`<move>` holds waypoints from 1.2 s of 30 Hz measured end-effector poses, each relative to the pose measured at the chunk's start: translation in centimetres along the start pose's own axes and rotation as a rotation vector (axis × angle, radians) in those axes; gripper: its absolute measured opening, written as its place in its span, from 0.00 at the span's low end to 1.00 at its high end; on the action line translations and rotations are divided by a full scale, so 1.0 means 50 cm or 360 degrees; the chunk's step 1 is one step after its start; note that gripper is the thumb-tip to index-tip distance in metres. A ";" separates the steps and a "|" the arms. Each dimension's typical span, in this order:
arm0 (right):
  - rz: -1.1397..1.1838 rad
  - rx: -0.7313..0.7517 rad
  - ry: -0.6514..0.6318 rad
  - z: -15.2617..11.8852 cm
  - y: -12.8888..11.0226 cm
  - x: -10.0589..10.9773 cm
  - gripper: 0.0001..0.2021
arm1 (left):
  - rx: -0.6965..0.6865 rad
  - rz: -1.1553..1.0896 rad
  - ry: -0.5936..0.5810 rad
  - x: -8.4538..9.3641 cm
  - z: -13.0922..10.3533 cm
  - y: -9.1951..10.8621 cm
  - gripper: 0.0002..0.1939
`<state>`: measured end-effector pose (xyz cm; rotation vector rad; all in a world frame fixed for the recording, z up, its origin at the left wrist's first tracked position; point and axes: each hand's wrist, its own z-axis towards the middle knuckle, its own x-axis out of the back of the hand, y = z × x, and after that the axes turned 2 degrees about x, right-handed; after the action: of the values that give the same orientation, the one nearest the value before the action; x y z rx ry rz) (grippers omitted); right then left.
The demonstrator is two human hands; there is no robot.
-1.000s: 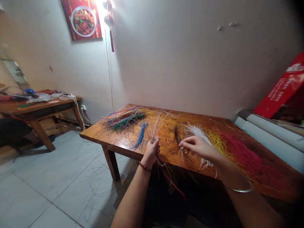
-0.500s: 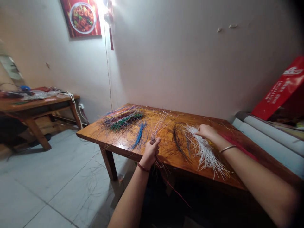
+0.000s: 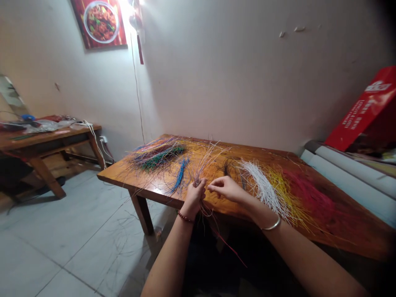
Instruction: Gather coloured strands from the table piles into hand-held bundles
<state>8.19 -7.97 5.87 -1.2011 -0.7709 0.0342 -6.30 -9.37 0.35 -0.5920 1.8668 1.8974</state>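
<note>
My left hand [image 3: 195,196] is closed round a bundle of thin wires [image 3: 206,161], whose ends fan out above the fist and hang below it. Just right of it, my right hand [image 3: 227,189] has its thumb and forefinger brought together in a pinch; anything between them is too small to make out. White wires [image 3: 262,185] lie right of my hands, followed by yellow wires [image 3: 286,196] and pinkish-red wires [image 3: 312,196]. Dark wires [image 3: 227,167] lie partly hidden behind my right hand. Blue wires [image 3: 180,175] lie to the left.
Mixed green, purple and orange wires [image 3: 157,154] cover the left end of the wooden table [image 3: 148,181]. Large pale rolls [image 3: 355,177] and a red box [image 3: 361,109] are at the right. Another cluttered table [image 3: 34,142] stands at the far left.
My right hand has moved left from the white wires to beside my left hand. The yellow and pinkish-red wires now show more fully. My left hand still grips its bundle.
</note>
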 end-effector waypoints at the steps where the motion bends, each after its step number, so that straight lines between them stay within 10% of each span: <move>1: 0.0024 -0.0015 -0.0008 -0.006 0.000 0.022 0.20 | -0.0015 -0.0062 0.0034 0.000 0.002 0.000 0.23; 8: -0.0256 -0.0261 0.0410 0.027 0.040 0.153 0.18 | -0.0089 -0.0465 0.0128 0.011 0.008 -0.002 0.24; 16: -0.0489 -0.0296 0.0535 0.159 0.078 0.063 0.11 | -0.0072 -0.0350 0.0036 0.013 -0.002 -0.003 0.21; 19: -0.0419 -0.0205 0.0722 0.143 0.068 0.044 0.07 | -0.0051 -0.0274 0.0046 0.005 -0.002 -0.001 0.22; 25: 0.0342 -0.0018 0.0183 0.077 0.024 0.011 0.14 | -0.0003 -0.0063 0.0024 -0.002 0.003 -0.002 0.23; 36: 0.0859 0.0133 0.0619 0.098 0.022 -0.029 0.18 | 0.0036 0.0117 -0.0052 -0.003 0.002 -0.003 0.22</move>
<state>4.81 -4.13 4.87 -1.2568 -0.0924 0.2670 -6.10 -9.26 0.33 -0.4887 1.9110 1.9172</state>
